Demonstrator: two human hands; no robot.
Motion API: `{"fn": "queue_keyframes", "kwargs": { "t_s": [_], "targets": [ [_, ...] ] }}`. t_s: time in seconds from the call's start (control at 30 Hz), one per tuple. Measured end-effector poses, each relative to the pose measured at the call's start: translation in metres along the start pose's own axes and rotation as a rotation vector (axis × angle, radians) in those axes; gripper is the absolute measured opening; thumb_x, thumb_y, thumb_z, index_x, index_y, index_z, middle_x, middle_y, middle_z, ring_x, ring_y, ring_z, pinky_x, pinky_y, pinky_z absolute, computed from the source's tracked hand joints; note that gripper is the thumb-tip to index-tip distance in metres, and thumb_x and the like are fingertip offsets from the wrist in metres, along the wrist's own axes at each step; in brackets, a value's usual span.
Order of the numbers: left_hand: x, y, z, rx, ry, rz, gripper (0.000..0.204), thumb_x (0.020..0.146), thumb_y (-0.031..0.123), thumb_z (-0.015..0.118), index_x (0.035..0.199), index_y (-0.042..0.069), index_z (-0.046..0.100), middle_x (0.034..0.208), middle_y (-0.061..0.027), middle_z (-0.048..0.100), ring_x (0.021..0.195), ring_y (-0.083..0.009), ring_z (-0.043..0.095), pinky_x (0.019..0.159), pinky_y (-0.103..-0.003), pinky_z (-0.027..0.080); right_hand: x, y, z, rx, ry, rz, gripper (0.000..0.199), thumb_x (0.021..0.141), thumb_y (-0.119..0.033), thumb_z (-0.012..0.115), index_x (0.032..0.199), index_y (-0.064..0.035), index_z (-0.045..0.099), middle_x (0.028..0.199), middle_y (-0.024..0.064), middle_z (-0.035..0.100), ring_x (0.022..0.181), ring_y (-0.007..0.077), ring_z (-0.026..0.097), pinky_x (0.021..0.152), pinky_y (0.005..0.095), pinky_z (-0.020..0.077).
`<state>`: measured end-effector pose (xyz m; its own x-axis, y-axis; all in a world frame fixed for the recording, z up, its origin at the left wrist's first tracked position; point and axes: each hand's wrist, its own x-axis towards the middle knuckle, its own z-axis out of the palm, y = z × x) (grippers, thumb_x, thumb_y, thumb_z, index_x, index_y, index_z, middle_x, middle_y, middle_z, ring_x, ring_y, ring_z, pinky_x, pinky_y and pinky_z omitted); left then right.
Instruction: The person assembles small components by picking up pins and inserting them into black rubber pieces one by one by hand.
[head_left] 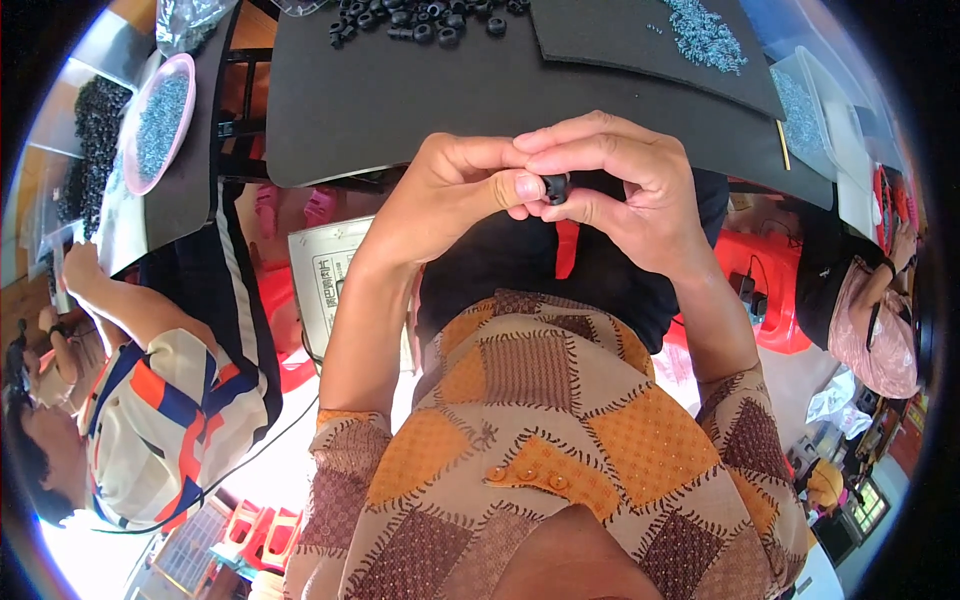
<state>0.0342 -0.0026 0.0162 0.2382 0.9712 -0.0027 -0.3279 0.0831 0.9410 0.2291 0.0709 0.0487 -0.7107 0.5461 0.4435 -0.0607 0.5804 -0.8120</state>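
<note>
Black ring [556,187], one, pinched between left hand [455,195], right hand [620,190].

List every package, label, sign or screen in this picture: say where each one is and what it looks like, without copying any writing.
Pale printed box: below the black table edge, left of the person's left forearm; rectangular, off-white with dark print.
Clear plastic bag: top left, on the table's far edge; crumpled, see-through.
Clear plastic tray: right end of the table; see-through, holding small grey-blue parts.
No screens show.
</note>
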Motion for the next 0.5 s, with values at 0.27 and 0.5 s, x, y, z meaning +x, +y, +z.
{"fn": "queue_keyframes", "kwargs": {
  "t_s": [0.27,0.5],
  "targets": [
    [-0.009,0.014,0.010,-0.107,-0.036,0.010,0.019,0.092,0.012,0.071,0.105,-0.001,0.073,0.085,-0.0060,0.072,0.078,-0.0099,0.064,0.072,-0.025,0.053,0.001,-0.015,-0.002,0.022,-0.006,-0.088,0.034,0.067,0.003,0.081,0.100,-0.0013,0.072,0.107,0.0145,0.071,0.093,0.0239,0.070,0.078,0.0324,0.0570],
    [-0.001,0.001,-0.001,-0.025,0.063,0.038,0.017,0.092,0.012,0.070,0.102,-0.002,0.073,0.086,-0.0041,0.070,0.078,-0.0098,0.065,0.070,-0.024,0.052,0.012,-0.002,-0.005,0.007,-0.053,-0.051,0.028,0.075,-0.003,0.077,0.103,-0.0035,0.070,0.106,0.0115,0.071,0.097,0.0263,0.069,0.085,0.0343,0.0548]
  ]
}}
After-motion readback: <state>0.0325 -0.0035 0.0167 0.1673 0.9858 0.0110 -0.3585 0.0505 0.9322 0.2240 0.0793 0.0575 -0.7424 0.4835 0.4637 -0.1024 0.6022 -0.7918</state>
